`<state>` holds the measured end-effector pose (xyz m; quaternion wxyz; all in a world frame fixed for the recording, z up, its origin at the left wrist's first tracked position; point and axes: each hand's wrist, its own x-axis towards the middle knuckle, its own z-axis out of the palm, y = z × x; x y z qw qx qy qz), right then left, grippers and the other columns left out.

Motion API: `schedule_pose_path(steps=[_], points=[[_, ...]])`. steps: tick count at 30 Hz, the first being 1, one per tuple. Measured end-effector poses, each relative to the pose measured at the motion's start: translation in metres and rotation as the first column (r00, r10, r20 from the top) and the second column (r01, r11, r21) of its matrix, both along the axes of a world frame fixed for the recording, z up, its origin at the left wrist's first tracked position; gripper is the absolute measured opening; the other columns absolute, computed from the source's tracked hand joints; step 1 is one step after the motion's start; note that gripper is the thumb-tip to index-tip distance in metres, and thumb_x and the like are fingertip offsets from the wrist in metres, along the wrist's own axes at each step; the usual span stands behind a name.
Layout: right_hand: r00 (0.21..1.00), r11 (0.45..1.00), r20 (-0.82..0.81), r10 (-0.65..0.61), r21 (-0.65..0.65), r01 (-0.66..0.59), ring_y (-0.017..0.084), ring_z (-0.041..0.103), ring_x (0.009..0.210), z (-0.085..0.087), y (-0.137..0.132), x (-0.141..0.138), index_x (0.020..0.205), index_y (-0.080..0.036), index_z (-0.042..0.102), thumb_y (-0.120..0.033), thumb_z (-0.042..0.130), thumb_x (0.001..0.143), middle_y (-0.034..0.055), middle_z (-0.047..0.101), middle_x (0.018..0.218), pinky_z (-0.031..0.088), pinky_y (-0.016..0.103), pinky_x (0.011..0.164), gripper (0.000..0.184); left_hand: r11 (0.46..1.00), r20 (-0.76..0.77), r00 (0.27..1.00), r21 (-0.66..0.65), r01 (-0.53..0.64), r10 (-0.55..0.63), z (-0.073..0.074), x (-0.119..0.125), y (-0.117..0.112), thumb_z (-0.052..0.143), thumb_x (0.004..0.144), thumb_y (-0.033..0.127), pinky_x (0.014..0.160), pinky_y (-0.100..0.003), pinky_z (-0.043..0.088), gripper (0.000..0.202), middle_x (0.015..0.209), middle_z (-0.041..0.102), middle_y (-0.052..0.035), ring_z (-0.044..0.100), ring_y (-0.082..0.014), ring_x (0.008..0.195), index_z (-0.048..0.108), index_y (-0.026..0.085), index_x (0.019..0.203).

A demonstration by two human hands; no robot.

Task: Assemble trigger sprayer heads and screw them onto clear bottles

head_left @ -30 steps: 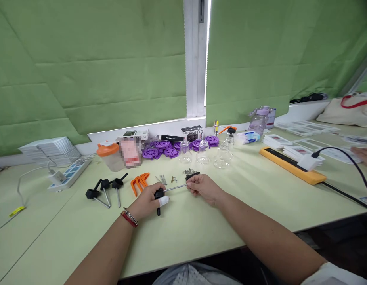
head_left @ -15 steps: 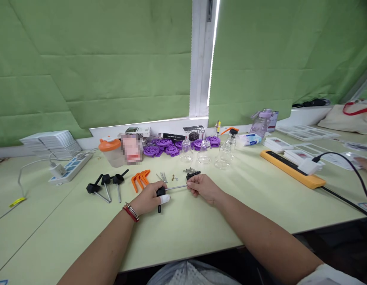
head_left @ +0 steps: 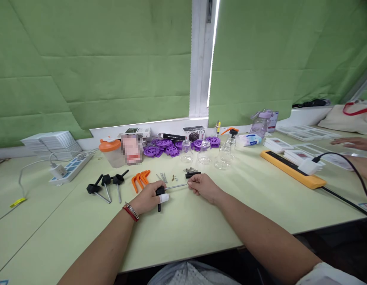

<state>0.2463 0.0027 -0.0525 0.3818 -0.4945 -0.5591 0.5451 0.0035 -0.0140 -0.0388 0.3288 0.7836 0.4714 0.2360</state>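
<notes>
My left hand [head_left: 148, 197] is closed around a black plastic part with a metal rod [head_left: 160, 191], and the rod points right over the table. White tape wraps my left thumb. Just off the rod's tip, my right hand [head_left: 205, 188] pinches thumb and fingers together; whatever lies between them is too small or hidden to make out. Behind it are small black pieces [head_left: 193, 175] and coil springs [head_left: 189, 170]. Metal pins [head_left: 163, 177] and tiny brass pieces [head_left: 173, 178] lie beyond the rod. Orange angled handles [head_left: 140, 180] and similar black parts with rods [head_left: 106, 180] lie to the left.
Clear glass jars [head_left: 203, 154] and purple plastic pieces [head_left: 164, 145] stand along the back. A shaker cup [head_left: 110, 147] and white power strip [head_left: 72, 168] are left. On the right lies an orange power strip [head_left: 290, 170]; another person's hands [head_left: 357, 143] are at the far right edge.
My right fingers have come slightly away from the rod's tip, leaving a small gap. My left hand has barely moved. More of the other person's hands shows at the right.
</notes>
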Motion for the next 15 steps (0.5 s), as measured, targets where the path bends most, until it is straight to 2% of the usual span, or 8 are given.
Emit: schedule_pose_path(steps=[8, 15], points=[[0.999, 1.0, 0.041, -0.012, 0.024, 0.011, 0.007, 0.043, 0.046, 0.0015, -0.0045, -0.0038, 0.071, -0.016, 0.057, -0.025, 0.06, 0.072, -0.0016, 0.055, 0.058, 0.033, 0.02, 0.044, 0.01, 1.0, -0.012, 1.0, -0.002, 0.024, -0.024, 0.0004, 0.0001, -0.0006, 0.056, 0.076, 0.04, 0.059, -0.024, 0.039, 0.024, 0.074, 0.051, 0.0015, 0.046, -0.0131, 0.065, 0.053, 0.018, 0.087], [1.0, 0.998, 0.013, 0.008, 0.054, -0.009, 0.006, 0.043, 0.047, -0.0048, -0.0015, -0.0039, 0.071, -0.015, 0.057, -0.025, 0.059, 0.073, -0.0009, 0.056, 0.063, 0.036, 0.021, 0.048, 0.01, 0.999, -0.031, 0.999, 0.01, 0.032, -0.031, -0.0002, -0.0004, 0.0001, 0.056, 0.076, 0.04, 0.058, -0.024, 0.038, 0.024, 0.075, 0.051, 0.0017, 0.045, -0.0132, 0.065, 0.053, 0.019, 0.087]])
